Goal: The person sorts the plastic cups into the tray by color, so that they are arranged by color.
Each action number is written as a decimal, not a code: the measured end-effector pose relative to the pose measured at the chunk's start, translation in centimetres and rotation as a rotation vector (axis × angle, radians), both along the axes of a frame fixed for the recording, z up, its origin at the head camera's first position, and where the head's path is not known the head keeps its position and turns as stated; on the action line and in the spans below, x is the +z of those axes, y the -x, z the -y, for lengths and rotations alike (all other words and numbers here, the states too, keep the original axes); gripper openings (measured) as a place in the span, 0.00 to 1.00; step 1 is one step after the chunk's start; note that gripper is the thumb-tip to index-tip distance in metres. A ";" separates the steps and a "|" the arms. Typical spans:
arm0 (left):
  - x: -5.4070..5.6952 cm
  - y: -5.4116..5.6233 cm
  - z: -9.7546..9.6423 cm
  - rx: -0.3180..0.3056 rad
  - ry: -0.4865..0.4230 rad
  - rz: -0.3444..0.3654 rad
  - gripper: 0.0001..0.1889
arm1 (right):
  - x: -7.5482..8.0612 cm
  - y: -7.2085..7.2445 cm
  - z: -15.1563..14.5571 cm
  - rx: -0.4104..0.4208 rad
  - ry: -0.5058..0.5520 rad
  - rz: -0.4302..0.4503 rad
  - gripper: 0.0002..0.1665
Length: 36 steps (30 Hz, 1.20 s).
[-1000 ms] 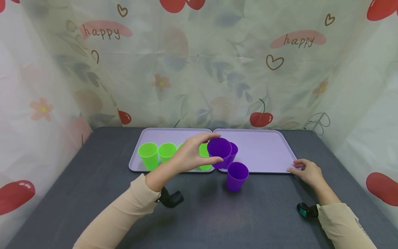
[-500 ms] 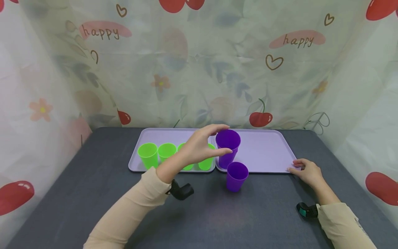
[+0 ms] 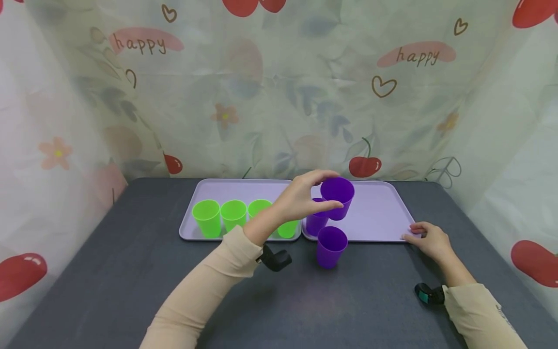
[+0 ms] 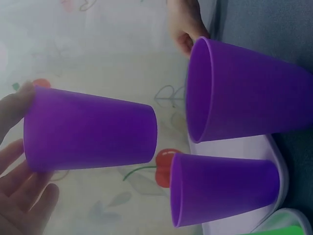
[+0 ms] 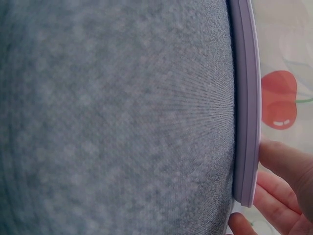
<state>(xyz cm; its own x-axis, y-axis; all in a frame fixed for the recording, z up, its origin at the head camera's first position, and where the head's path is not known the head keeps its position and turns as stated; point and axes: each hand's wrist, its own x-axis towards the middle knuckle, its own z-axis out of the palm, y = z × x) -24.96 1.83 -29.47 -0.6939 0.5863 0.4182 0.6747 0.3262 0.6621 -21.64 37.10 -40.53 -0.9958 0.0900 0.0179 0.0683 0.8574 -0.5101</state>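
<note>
My left hand (image 3: 301, 198) holds a purple cup (image 3: 339, 198) by its rim, thumb on the near side and fingers on the far side. The cup hangs mouth up over the right lilac tray (image 3: 379, 215). Below and left of it, a second purple cup (image 3: 316, 226) stands at that tray's left end, partly covered by the thumb. A third purple cup (image 3: 331, 252) stands upright on the table before the tray. In the right wrist view, thumb and fingers of my right hand (image 5: 283, 188) grip the tray's front right corner.
Beside the right tray lies a matching left tray (image 3: 244, 185) bearing a row of several upright green cups (image 3: 207, 220), the rightmost ones partly behind my left arm. The dark grey table (image 3: 357, 305) stretches in front. A patterned curtain (image 3: 279, 97) hangs behind and at both sides.
My left hand has carried the purple cup rightward and slightly away from me, past the cup standing in the right tray. The right hand stays on the tray corner.
</note>
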 end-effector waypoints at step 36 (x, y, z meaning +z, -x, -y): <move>-5.6 3.6 -5.4 0.016 0.343 -0.128 0.28 | 0.0 0.1 -0.1 -0.006 0.006 0.030 0.32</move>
